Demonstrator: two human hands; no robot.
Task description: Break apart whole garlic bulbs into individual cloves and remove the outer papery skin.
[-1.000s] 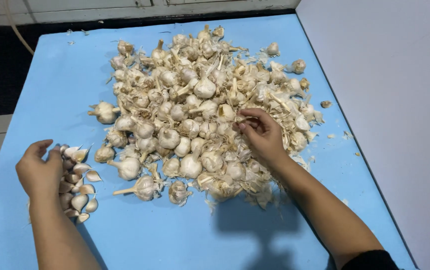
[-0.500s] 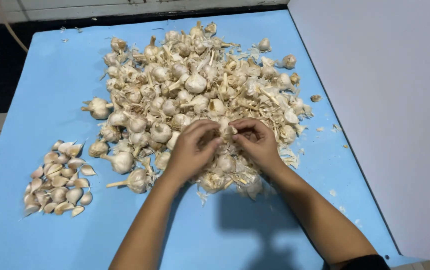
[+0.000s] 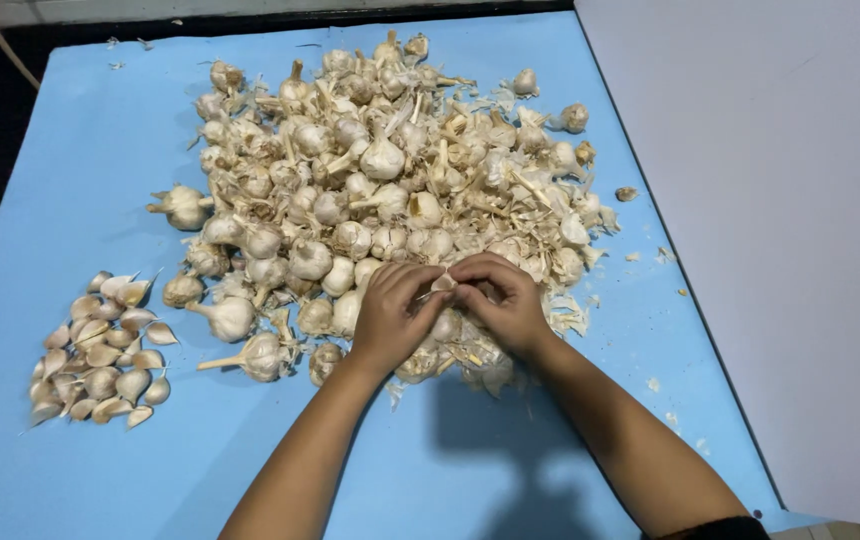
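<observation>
Both hands have drawn closer together since half a second ago. Left hand (image 3: 390, 318) and right hand (image 3: 502, 300) pinch one garlic bulb (image 3: 442, 284) between curled fingertips, at the near edge of the garlic pile (image 3: 380, 190) on the blue counter (image 3: 100, 130). Loose cloves (image 3: 100, 350) lie near left.

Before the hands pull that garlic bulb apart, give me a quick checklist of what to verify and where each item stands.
1. Both hands on the bulb: left hand and right hand meet over one garlic bulb at the near edge of the garlic heap. Ok.
2. Grip on the bulb: fingers cover most of it. Cannot tell.
3. Clove pile apart from the heap: bare blue table between them. Ok.
4. Loose skins: papery scraps scattered toward the table's right edge. Not ok.
</observation>
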